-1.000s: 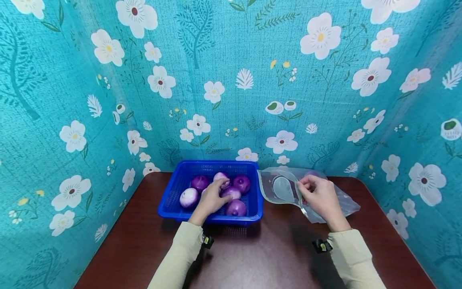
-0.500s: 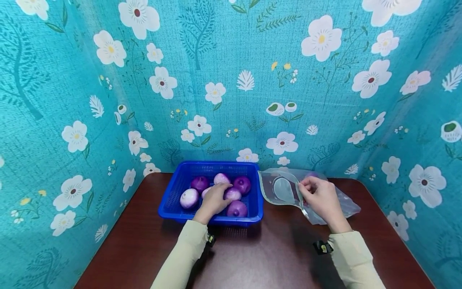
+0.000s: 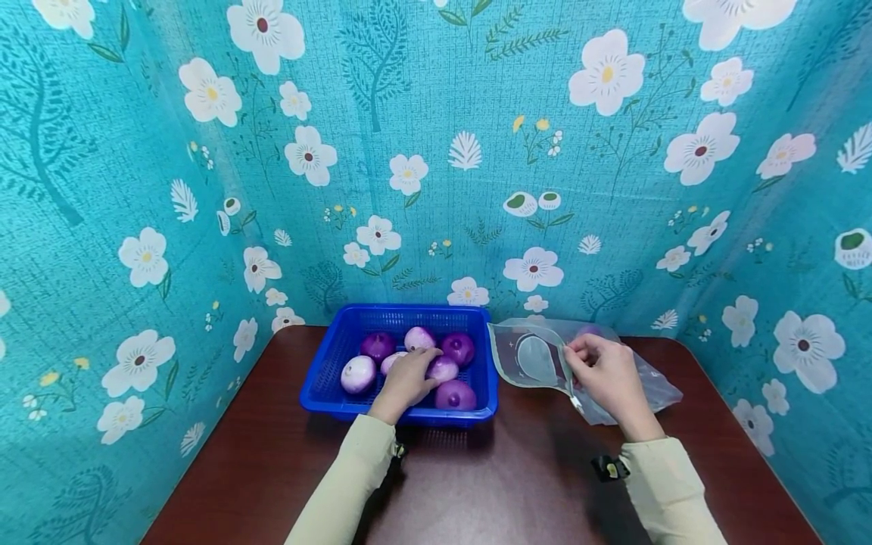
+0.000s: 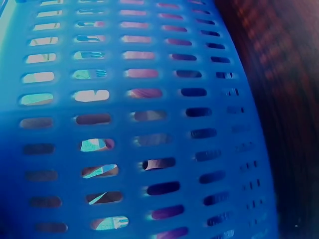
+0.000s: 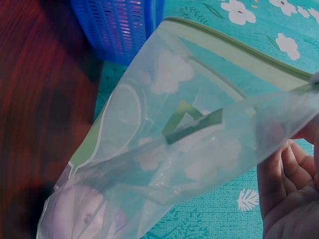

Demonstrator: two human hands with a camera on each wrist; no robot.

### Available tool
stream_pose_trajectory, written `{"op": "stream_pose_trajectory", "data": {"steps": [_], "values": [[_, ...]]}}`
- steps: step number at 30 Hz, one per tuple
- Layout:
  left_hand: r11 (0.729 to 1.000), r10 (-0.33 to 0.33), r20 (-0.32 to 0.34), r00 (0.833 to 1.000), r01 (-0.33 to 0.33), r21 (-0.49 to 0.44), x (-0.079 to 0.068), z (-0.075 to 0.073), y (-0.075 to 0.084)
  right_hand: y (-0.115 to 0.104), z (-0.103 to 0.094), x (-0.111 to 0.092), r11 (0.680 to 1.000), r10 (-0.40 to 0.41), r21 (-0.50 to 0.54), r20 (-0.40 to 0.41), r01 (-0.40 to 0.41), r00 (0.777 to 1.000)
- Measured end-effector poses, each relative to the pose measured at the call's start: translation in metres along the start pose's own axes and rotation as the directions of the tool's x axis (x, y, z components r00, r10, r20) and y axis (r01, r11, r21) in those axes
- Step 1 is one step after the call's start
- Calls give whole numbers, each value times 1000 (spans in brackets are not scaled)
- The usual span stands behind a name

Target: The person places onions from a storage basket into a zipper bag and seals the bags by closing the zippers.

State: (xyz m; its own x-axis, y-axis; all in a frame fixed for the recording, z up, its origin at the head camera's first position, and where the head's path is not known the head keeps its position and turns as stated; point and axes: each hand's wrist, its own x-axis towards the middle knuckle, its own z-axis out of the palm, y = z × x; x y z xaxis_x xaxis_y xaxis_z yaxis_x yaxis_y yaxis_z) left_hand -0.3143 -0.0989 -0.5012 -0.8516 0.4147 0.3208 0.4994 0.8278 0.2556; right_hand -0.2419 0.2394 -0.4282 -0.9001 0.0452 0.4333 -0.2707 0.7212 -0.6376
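Observation:
Inside a blue plastic basket [image 3: 316, 378] lie several purple onions, some showing pale sides. My left hand [image 3: 406, 382] reaches over the near rim, with thumb and fingers round one onion [image 3: 443, 369] in the middle. Another onion [image 3: 456, 395] lies just in front of the thumb. The left wrist view shows only the slotted basket wall [image 4: 114, 114], which hides this hand. At the right, my right hand [image 3: 606, 371] pinches the open mouth edge of a clear zip bag [image 3: 534, 359]. In the right wrist view an onion [image 5: 82, 214] shows through the bag's lower part.
Basket and bag rest side by side on a dark reddish-brown table [image 3: 477, 484]. A teal flowered cloth [image 3: 436, 174] stands behind the table and along both sides. The bag's mouth edge sits close to the basket's right rim.
My left hand has shifted slightly right and down among the onions, and its fingers have settled round one. The front onion has rolled a little right. My right hand and the bag stay put.

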Motion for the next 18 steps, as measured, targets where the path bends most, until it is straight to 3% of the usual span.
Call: {"op": "stream_pose_trajectory", "data": {"steps": [5,11,18], "values": [[1000,25,3,1000,-25,5,-1,-1,0,-1,-2,0,1000,5,13,2,-5,1000],[999,3,14,1000,-3,-38,0,-4,0,-1,-3,-1,1000,7,15,2,-7,1000],[993,-7,-53,999,1,-119,1,-14,3,1,-2,1,1000,-9,7,-4,9,1000]]}}
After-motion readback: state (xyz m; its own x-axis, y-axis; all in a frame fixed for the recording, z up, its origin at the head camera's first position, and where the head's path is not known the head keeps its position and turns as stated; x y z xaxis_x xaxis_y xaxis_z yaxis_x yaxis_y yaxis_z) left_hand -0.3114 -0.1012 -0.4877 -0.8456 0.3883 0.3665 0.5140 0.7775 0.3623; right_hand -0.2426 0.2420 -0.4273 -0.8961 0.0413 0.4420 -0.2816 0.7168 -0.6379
